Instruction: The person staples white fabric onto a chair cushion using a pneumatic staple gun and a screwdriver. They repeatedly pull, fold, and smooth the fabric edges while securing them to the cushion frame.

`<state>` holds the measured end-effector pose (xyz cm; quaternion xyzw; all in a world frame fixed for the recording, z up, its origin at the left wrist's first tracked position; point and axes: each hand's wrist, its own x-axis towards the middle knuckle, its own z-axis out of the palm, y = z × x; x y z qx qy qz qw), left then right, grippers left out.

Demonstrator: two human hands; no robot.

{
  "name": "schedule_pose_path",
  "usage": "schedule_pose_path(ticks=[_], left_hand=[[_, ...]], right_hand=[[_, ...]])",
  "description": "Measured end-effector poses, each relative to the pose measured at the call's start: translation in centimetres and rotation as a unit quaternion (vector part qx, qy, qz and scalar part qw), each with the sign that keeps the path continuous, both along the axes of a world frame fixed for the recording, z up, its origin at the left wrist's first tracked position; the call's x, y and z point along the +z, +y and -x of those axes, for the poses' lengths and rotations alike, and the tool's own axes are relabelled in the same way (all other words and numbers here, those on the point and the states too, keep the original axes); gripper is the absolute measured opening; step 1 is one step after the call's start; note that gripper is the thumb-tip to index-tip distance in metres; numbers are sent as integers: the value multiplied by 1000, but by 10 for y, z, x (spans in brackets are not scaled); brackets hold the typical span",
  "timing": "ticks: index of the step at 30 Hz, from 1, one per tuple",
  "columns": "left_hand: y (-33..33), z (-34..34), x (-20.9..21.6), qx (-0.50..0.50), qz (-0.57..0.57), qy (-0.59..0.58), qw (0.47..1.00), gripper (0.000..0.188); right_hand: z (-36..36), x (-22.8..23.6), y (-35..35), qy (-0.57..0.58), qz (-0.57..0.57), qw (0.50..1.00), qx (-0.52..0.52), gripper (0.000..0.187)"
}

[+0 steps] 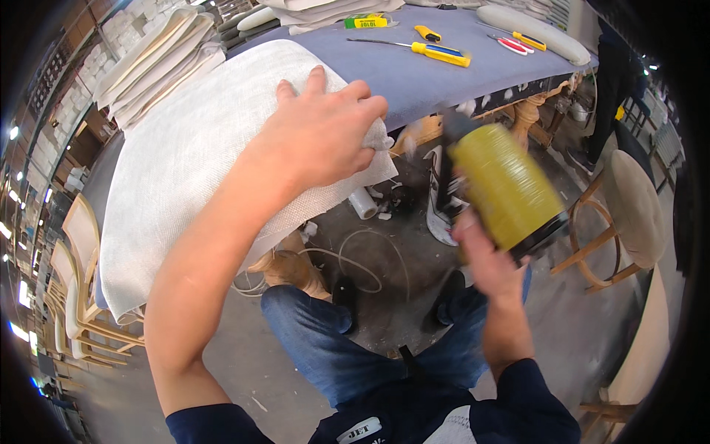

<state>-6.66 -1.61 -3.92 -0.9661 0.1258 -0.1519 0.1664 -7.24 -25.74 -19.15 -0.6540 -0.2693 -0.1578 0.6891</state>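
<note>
A white woven-fabric piece (200, 140), with a corner toward me, lies over the edge of the blue-grey padded table. My left hand (318, 133) rests palm down on it, fingers bent and spread. Between its thumb and forefinger a bunched bit of the fabric edge is pinched. To the right of the fabric, off the table's edge, my right hand (488, 255) grips a yellow and black staple gun (510, 185). The gun is smeared by motion, and its nose points up toward the table. It stands apart from the fabric.
On the table (370, 63) lie a yellow screwdriver (441, 54), a yellow-handled small tool (427, 33), red-handled pliers (514, 46) and a green-yellow box (367, 21). Stacked fabric pieces (159, 66) stand at the left. A pale hose (362, 281) coils on the floor; a round-backed chair (629, 211) stands right.
</note>
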Motion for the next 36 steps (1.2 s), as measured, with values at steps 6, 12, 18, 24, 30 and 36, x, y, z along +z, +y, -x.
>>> schedule_pose_path(ticks=[6, 12, 18, 24, 30, 36], left_hand=[[3, -1, -15, -4, -21, -71, 997, 42], [3, -7, -23, -26, -21, -107, 994, 38], [6, -6, -21, -91, -5, -140, 986, 18], [9, -6, -19, -97, -7, -142, 985, 17], [7, -3, -15, -80, -19, -119, 989, 23], [3, -6, -12, -46, -19, -66, 997, 42]], right_hand=[[-136, 72, -36, -268, 241, 899, -251, 46], [-301, 125, -28, -281, 489, 760, -324, 65], [-409, 126, 6, -166, 627, 697, -307, 54], [-404, 114, 26, -287, 525, 703, -385, 54], [-328, 124, 64, -232, 468, 846, -111, 58], [-284, 131, 40, -256, 566, 777, -107, 52]])
